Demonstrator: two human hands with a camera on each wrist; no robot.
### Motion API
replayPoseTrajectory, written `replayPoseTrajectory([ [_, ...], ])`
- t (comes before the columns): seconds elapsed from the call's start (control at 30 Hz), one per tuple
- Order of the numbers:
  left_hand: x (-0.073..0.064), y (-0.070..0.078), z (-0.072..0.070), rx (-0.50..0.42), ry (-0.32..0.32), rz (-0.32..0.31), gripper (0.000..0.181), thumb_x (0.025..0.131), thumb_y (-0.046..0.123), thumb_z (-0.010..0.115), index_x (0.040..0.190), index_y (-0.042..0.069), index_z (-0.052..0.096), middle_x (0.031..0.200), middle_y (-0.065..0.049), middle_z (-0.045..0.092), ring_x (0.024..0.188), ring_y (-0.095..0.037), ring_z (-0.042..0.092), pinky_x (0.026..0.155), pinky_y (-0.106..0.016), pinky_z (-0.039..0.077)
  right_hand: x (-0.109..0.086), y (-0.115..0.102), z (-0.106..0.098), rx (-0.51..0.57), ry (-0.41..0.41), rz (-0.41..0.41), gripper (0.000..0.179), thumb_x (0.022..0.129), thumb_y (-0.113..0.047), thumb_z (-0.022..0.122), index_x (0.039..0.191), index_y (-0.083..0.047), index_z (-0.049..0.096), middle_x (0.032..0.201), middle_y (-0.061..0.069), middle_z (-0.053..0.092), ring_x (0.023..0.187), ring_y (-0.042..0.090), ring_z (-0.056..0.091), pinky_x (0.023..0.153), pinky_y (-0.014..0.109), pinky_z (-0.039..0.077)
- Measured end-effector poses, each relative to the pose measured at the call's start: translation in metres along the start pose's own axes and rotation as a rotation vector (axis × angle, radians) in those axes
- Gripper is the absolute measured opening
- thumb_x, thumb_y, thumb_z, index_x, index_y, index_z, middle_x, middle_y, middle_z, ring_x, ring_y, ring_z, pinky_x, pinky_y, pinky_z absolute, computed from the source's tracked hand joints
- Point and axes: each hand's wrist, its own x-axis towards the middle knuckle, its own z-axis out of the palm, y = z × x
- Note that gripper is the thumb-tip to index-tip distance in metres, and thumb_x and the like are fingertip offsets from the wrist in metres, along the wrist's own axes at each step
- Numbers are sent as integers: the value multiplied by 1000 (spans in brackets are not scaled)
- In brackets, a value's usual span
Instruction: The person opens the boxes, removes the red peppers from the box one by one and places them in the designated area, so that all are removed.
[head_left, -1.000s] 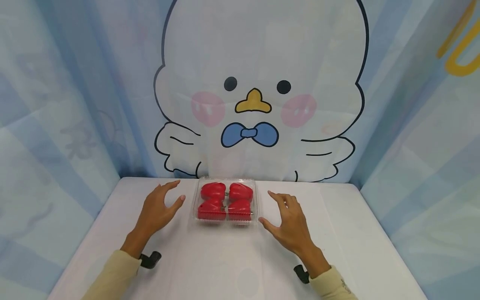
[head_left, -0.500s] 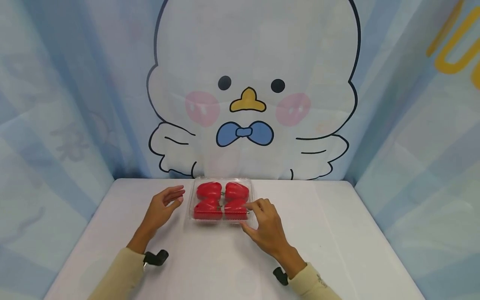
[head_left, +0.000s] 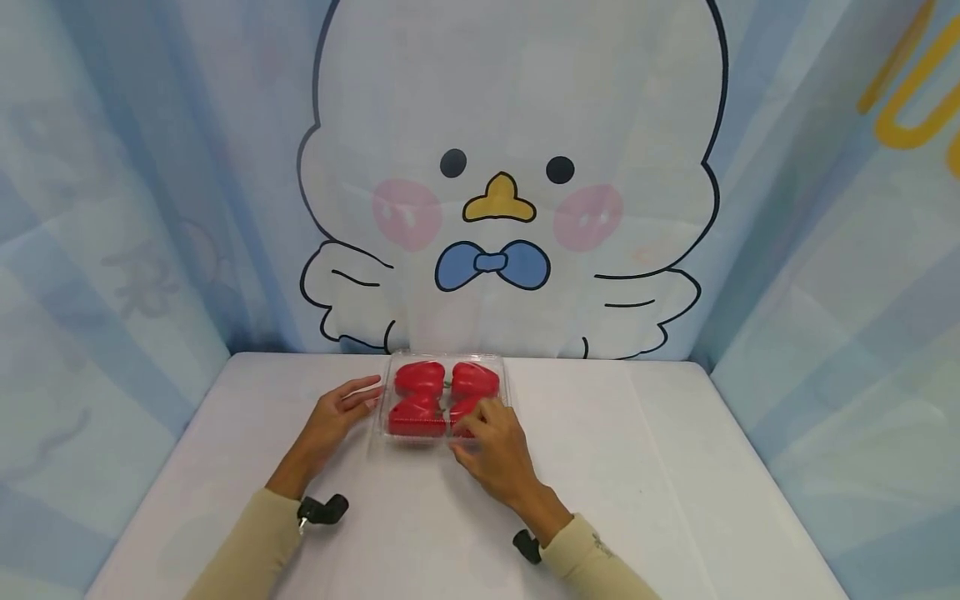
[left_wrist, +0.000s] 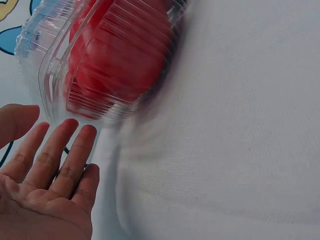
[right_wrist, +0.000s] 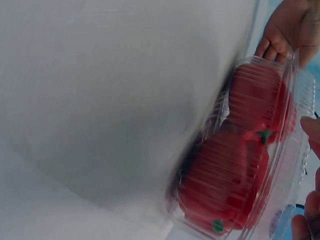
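A clear plastic clamshell box (head_left: 384, 427) sits at the back of the table, its lid down. Through it show several red bell peppers (head_left: 417, 416) with green stems (right_wrist: 264, 135). My left hand (head_left: 337, 421) is at the box's left side, fingers extended with the tips right at its wall; in the left wrist view the left palm (left_wrist: 47, 200) faces up beside the rim. My right hand (head_left: 495, 450) is over the front right corner, fingers bent, thumb by the front edge. The right wrist view catches only part of the right hand (right_wrist: 312, 210), thumb and fingers apart beside the rim.
A white cloth covers the table (head_left: 675, 500). Behind the box hangs a curtain (head_left: 510, 100) with a cartoon bird, and blue-white curtains close off both sides. Dark camera mounts (head_left: 324, 509) are worn on the wrists.
My right hand has moved left from beside the box to over its front right corner. The left hand has come right, up to the box's side. The box stays on the table.
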Motion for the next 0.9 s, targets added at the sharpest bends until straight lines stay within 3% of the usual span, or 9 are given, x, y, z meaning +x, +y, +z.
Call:
replayPoseTrajectory([
  [0.2,0,1,2,0,14,-24,52,109,20,61,159,15,48,158,-12,58,151,-27,51,116,-24,47,5,-6,3,-77,-26,29,19,78,-25,96,91,-20,83,91,-3,61,87,9,51,71,25,39],
  [0.53,3,-4,6,-23,35,-46,51,108,19,63,157,14,51,158,-12,59,145,-19,59,108,-15,51,5,-7,5,-158,-18,47,19,74,-29,99,83,-21,84,86,-5,57,84,9,46,69,23,34],
  [0.9,1,-3,6,-13,32,-46,51,108,16,62,158,14,50,157,-10,59,150,-26,52,112,-22,48,6,-8,1,-150,-72,65,17,77,-26,97,82,-19,82,86,-3,58,84,11,47,68,25,35],
])
